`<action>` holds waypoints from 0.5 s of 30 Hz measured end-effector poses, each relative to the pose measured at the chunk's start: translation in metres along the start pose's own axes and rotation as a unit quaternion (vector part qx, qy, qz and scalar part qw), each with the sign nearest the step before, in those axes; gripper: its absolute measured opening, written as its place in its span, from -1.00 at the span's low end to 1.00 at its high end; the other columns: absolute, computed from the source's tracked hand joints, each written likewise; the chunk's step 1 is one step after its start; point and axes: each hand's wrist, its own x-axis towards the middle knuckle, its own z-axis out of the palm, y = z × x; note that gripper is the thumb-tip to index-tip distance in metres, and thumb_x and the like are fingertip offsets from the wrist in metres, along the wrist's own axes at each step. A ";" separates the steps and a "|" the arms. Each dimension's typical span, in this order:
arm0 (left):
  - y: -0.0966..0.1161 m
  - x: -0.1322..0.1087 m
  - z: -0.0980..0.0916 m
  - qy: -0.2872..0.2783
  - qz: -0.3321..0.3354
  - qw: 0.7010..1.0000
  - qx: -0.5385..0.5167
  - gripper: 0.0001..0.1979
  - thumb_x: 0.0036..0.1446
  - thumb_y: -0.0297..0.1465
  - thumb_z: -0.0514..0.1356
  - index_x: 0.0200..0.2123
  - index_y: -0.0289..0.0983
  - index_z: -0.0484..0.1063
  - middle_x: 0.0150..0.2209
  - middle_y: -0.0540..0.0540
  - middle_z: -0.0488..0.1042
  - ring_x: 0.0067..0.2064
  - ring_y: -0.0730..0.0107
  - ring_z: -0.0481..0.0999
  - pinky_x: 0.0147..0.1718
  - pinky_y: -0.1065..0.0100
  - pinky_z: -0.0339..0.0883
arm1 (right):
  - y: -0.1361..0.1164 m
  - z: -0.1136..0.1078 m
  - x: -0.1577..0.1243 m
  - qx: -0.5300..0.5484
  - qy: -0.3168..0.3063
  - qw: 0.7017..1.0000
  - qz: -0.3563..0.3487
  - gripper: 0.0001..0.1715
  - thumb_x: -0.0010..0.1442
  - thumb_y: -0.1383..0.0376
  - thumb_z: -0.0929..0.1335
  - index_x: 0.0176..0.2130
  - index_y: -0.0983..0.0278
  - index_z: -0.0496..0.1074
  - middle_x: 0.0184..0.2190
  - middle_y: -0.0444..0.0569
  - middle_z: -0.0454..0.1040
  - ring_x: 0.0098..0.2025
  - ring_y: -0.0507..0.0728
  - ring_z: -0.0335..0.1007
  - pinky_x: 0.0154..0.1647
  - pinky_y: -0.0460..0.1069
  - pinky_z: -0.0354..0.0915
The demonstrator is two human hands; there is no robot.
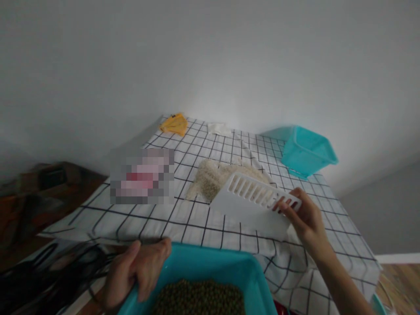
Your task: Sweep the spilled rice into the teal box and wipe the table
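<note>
Scoop (249,203) in right hand (305,218) beside rice (206,179), left hand (138,271) on tub (210,258) rim

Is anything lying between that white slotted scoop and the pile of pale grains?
Nothing visible does: the white slotted scoop in the right hand has its edge right beside the grain pile.

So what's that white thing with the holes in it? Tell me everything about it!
The white scoop looks like smooth, stiff plastic: a flat, wide blade with a row of long slots along its upper edge. It is tilted, its lower edge apparently on the checked tablecloth, right against the pile of pale grains. The right hand pinches its slotted end.
</note>
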 end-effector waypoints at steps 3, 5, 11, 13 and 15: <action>-0.007 0.010 0.004 -0.063 0.086 0.991 -0.080 -0.35 0.65 -0.15 0.07 -0.46 0.10 0.82 -0.57 0.22 0.74 -0.56 0.46 0.67 0.02 0.35 0.61 | 0.006 0.005 0.005 -0.028 0.040 0.999 -0.011 -0.67 0.45 0.04 0.50 -0.28 0.15 0.48 -0.44 -0.15 0.51 -0.50 0.07 0.37 -0.50 -0.05 0.21; -0.007 0.016 0.009 -0.098 0.137 0.979 -0.118 -0.39 0.65 -0.17 0.06 -0.37 0.12 0.84 -0.54 0.26 0.75 -0.59 0.49 0.63 -0.02 0.38 0.61 | 0.010 0.002 0.011 -0.033 0.062 0.997 -0.010 -0.65 0.44 0.02 0.50 -0.28 0.15 0.45 -0.44 -0.14 0.52 -0.50 0.08 0.36 -0.51 -0.05 0.20; 0.003 0.016 0.008 -0.085 0.024 0.994 -0.072 -0.37 0.60 0.03 0.09 -0.47 0.18 0.81 -0.58 0.24 0.73 -0.52 0.46 0.68 0.21 0.37 0.52 | 0.017 -0.004 0.021 -0.045 0.101 0.994 -0.013 -0.62 0.43 -0.01 0.50 -0.27 0.14 0.40 -0.48 -0.19 0.46 -0.53 0.07 0.29 -0.53 -0.05 0.15; 0.005 0.016 0.004 -0.103 0.039 0.991 -0.070 -0.35 0.61 0.04 0.06 -0.46 0.21 0.81 -0.59 0.24 0.72 -0.54 0.47 0.68 0.20 0.41 0.52 | 0.017 0.001 0.020 -0.036 0.091 0.995 -0.019 -0.62 0.44 -0.02 0.49 -0.27 0.13 0.39 -0.50 -0.21 0.42 -0.54 0.06 0.27 -0.54 -0.05 0.14; 0.005 0.015 0.001 -0.122 0.049 0.989 -0.066 -0.32 0.63 0.04 0.00 -0.43 0.23 0.81 -0.57 0.23 0.74 -0.53 0.45 0.70 0.23 0.39 0.51 | 0.015 0.005 0.017 -0.029 0.072 0.997 -0.026 -0.63 0.44 -0.01 0.49 -0.27 0.14 0.41 -0.50 -0.22 0.40 -0.54 0.06 0.26 -0.54 -0.06 0.14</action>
